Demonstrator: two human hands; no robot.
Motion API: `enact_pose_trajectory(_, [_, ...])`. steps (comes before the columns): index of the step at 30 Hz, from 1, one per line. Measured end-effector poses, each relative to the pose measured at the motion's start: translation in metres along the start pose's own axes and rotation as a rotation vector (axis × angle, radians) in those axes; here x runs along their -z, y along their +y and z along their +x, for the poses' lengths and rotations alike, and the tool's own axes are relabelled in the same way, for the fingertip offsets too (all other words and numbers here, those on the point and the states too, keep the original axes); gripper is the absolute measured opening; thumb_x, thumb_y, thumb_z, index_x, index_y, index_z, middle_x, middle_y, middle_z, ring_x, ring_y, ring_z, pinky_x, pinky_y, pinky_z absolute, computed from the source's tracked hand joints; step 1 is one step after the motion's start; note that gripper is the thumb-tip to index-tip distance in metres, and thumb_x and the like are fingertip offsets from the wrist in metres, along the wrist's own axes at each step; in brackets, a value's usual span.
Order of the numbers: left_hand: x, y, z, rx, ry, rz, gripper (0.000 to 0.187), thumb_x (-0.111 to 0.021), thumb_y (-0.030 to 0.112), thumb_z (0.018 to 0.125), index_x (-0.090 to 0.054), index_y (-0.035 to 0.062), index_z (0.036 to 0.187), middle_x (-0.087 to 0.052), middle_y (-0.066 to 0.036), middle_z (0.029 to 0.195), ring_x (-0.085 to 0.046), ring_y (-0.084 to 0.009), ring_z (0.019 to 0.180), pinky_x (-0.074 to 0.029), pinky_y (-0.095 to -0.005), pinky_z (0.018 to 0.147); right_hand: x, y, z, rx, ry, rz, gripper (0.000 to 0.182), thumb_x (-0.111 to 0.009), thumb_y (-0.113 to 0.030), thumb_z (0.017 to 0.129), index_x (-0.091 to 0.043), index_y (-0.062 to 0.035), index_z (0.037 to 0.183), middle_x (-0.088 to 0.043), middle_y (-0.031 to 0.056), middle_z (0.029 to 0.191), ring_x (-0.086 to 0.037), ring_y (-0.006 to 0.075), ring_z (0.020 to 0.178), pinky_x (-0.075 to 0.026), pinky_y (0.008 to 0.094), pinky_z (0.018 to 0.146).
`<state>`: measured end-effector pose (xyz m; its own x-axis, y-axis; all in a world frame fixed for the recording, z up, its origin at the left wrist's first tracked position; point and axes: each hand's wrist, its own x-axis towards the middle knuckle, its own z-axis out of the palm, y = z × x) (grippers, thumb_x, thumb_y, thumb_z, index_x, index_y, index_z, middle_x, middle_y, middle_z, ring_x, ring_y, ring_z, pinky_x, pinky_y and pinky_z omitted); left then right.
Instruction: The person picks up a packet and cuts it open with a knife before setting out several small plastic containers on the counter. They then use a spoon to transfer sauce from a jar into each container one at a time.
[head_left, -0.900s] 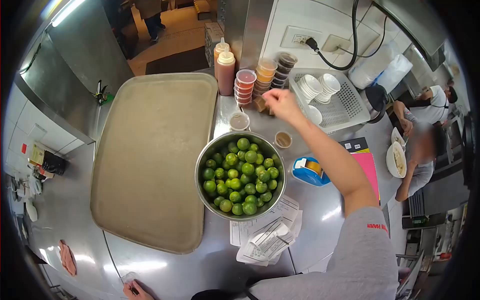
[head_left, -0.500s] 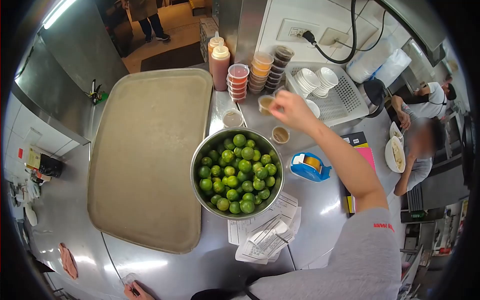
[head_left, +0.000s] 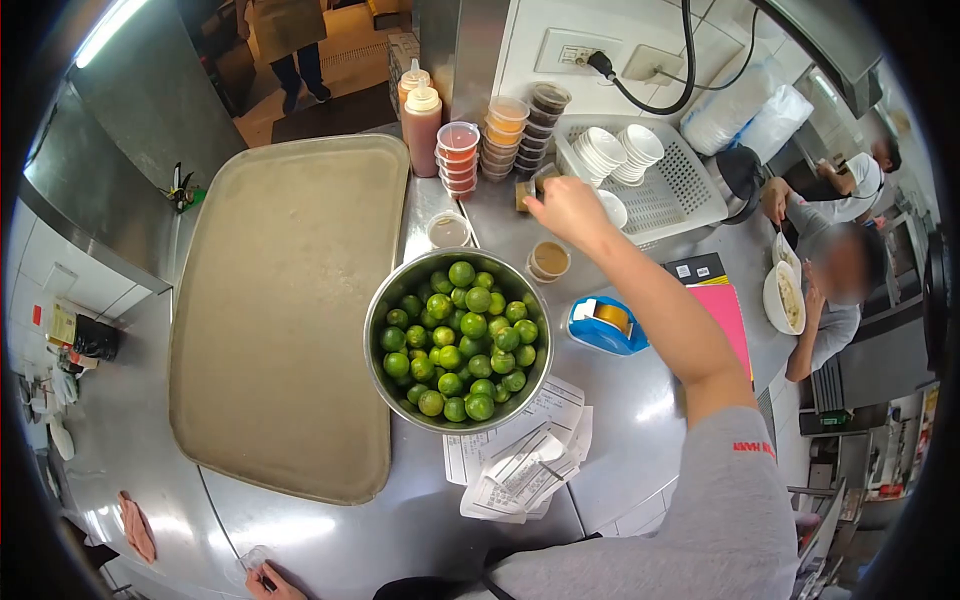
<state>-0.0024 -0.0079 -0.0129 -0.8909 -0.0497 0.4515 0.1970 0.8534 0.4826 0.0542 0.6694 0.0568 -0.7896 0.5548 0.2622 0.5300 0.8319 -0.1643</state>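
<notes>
My right hand (head_left: 572, 212) reaches over the counter, its fingers closed on a small sauce cup (head_left: 525, 196) with brown contents, partly hidden by the fingers. Nearer to me stands another small sauce cup (head_left: 549, 261), also brown inside. A clear cup (head_left: 449, 230) is just behind a steel bowl (head_left: 375, 385) full of green limes (head_left: 450, 358). At the bottom edge, my left hand (head_left: 272, 582) has its fingers closed on a clear plastic piece (head_left: 257, 558), too faint to tell whether cup or lid.
A large tray (head_left: 285, 320) lies left of the bowl. Stacked sauce cups (head_left: 457, 158) and squeeze bottles (head_left: 422, 130) line the back. A white basket (head_left: 680, 195) holds small dishes. Paper slips (head_left: 520, 470) and a blue tape dispenser (head_left: 606, 325) lie nearby. People stand at right.
The view has shifted, and most things appear slightly farther left. My right hand has turned a little, and the cup at its fingers looks more tilted. The left hand stays at the bottom edge.
</notes>
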Motion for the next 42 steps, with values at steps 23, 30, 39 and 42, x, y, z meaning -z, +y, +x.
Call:
enact_pose_trajectory(23, [0.003, 0.003, 0.001, 0.023, -0.059, 0.037, 0.025, -0.067, 0.021, 0.081, -0.060, -0.0037, 0.085, -0.058, -0.016, 0.078, -0.055, -0.0246, 0.068, -0.048, -0.0336, 0.062, 0.040, 0.006, -0.017, 0.297, 0.162, -0.009, 0.006, -0.057, -0.010, 0.074, -0.058, -0.0042, 0.071, -0.057, 0.0085, 0.080, -0.053, 0.0259, 0.081, -0.044, 0.0358, 0.072])
enact_pose_trajectory(30, [0.003, 0.005, 0.002, 0.020, -0.041, -0.003, 0.026, -0.067, 0.023, 0.081, -0.060, -0.0028, 0.082, -0.059, -0.016, 0.079, -0.055, -0.0238, 0.067, -0.048, -0.0322, 0.061, -0.024, 0.013, 0.033, 0.395, 0.163, -0.658, 0.010, -0.053, -0.015, 0.073, -0.062, -0.0108, 0.070, -0.060, 0.0027, 0.072, -0.052, 0.0182, 0.083, -0.036, 0.0328, 0.073])
enact_pose_trajectory(39, [0.001, -0.037, -0.004, 0.052, -0.105, 0.022, 0.019, -0.057, 0.010, 0.087, -0.052, -0.0045, 0.097, -0.055, -0.011, 0.089, -0.051, -0.0198, 0.080, -0.044, -0.0296, 0.076, 0.019, 0.005, 0.009, 0.268, 0.144, -0.130, 0.003, -0.062, -0.013, 0.072, -0.063, -0.0123, 0.074, -0.059, 0.0035, 0.078, -0.053, 0.0213, 0.084, -0.038, 0.0363, 0.074])
enact_pose_trajectory(42, [0.001, -0.035, -0.004, 0.073, -0.112, 0.016, 0.019, -0.057, 0.010, 0.087, -0.052, -0.0047, 0.097, -0.055, -0.011, 0.088, -0.051, -0.0202, 0.080, -0.044, -0.0300, 0.077, 0.054, 0.001, -0.017, 0.291, 0.163, 0.185, 0.008, -0.067, -0.011, 0.069, -0.063, -0.0124, 0.076, -0.057, 0.0023, 0.081, -0.052, 0.0217, 0.084, -0.038, 0.0351, 0.074])
